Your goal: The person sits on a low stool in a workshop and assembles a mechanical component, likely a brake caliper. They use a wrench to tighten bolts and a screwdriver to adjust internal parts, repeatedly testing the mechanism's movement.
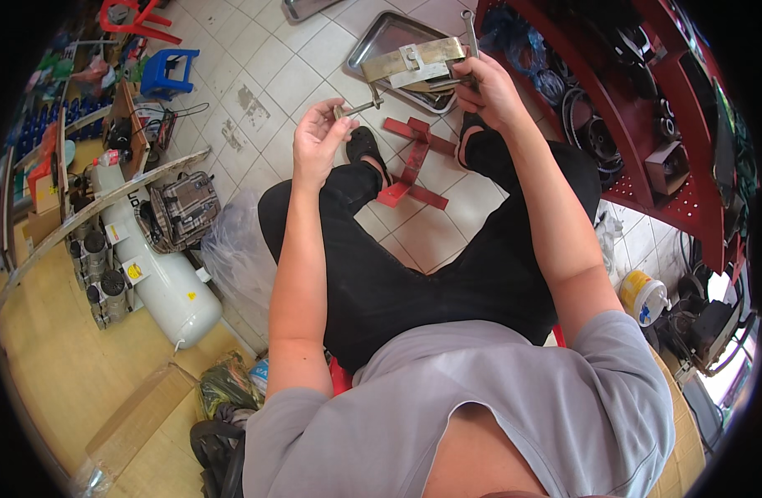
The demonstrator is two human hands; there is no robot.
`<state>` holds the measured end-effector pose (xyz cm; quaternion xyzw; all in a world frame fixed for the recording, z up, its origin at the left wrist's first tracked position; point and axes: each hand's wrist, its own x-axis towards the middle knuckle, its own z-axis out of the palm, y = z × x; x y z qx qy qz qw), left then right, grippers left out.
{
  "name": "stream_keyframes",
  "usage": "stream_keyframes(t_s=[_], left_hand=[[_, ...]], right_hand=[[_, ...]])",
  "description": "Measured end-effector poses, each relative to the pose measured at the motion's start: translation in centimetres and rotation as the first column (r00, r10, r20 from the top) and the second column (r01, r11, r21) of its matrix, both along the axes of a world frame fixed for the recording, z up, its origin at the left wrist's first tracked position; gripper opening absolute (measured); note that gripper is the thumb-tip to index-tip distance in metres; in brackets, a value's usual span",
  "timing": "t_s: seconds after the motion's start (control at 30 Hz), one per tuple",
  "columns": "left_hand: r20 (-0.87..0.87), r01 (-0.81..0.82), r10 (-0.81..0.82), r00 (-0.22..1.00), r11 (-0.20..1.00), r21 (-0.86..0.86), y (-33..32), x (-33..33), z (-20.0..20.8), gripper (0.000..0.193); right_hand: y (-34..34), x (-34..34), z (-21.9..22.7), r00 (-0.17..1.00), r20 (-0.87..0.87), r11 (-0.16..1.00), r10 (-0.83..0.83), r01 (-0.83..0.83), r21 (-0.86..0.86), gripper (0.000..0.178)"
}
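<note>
My left hand (318, 139) pinches a short metal rod (362, 108) that looks like a bolt. The rod's far end meets a small fitting below the left end of a flat, brass-coloured metal bar (389, 65). My right hand (489, 90) is closed at the bar's right end, around a wrench (469, 35) whose ring end points up and away from me. Another thin metal piece (447, 82) sticks out leftward from the right fingers. A small metal clip (412, 58) sits on the middle of the bar. How the right fingers grip each piece is partly hidden.
A metal tray (362, 48) lies on the tiled floor beneath the bar. Between my feet stands a red metal frame (416, 158). Red shelving (622, 141) with coiled parts rises at right. At left are a white compressor tank (169, 290) and a blue stool (168, 75).
</note>
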<state>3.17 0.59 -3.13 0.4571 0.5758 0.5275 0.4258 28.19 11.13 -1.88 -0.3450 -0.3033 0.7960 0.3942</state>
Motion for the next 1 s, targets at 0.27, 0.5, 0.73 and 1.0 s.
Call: stream_keyframes(t_s=[0.27,0.5,0.73,1.0], left_hand=[[0.155,-0.029,0.028,0.988,1.000,0.006,0.1,0.4,1.1,0.041],[0.221,0.091,-0.036,0.975,0.966,-0.240,0.1,-2.4,0.7,0.038],[0.050,0.108,-0.098,0.994,0.951,-0.289,0.1,-2.7,0.1,0.060],[0.294,0.138,-0.152,0.944,0.988,0.065,-0.2,-0.9,-0.1,0.054]], right_hand=[[0.2,0.1,-0.3,1.000,0.005,1.000,-0.002,0.002,0.009,0.008],[0.0,0.2,0.2,1.000,0.002,1.000,0.002,-0.002,0.021,0.007],[0.0,0.2,0.1,0.999,0.031,1.000,-0.010,0.010,0.011,0.007],[-0.2,-0.1,0.1,0.999,-0.039,1.000,-0.019,0.018,-0.026,0.006]])
